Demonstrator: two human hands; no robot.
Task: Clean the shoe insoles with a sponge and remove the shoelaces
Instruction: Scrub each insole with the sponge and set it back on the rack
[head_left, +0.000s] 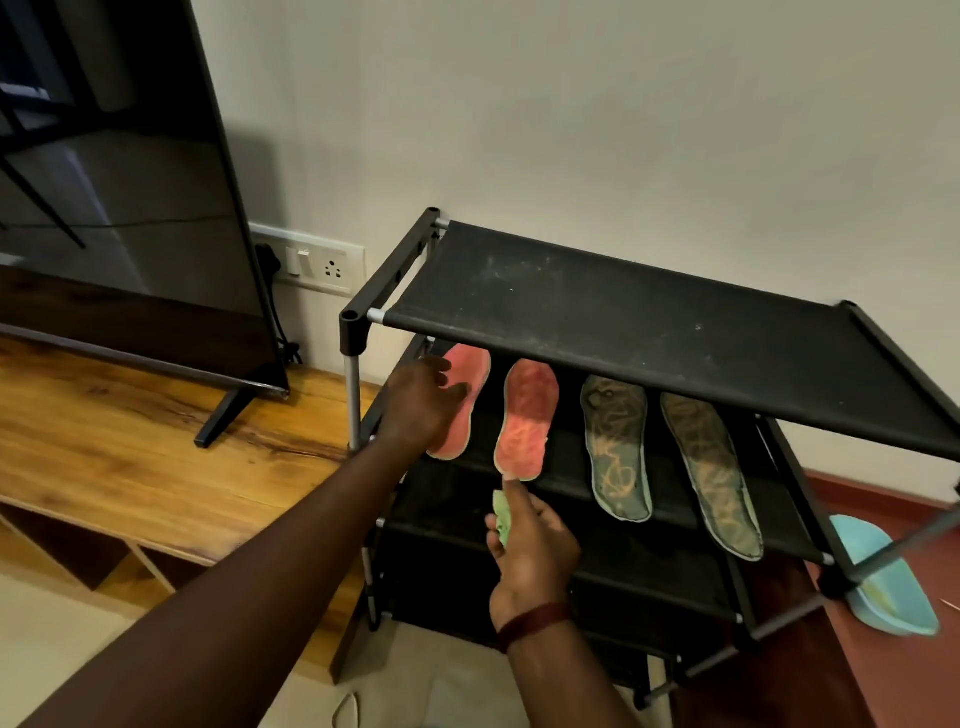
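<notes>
Reaching under the shoe rack's (649, 322) top shelf, the left hand (423, 405) lies spread flat on the leftmost pink insole (470, 382). The right hand (530, 551) pinches a green sponge (501, 512), forefinger touching the second pink insole (525, 421). Two dark insoles (618, 447) lie further right. A blue basin (893, 587) sits far right, contents unclear.

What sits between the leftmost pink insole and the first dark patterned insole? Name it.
In the head view, the second pink foam insole lies there, on the black fabric shelf.
</notes>
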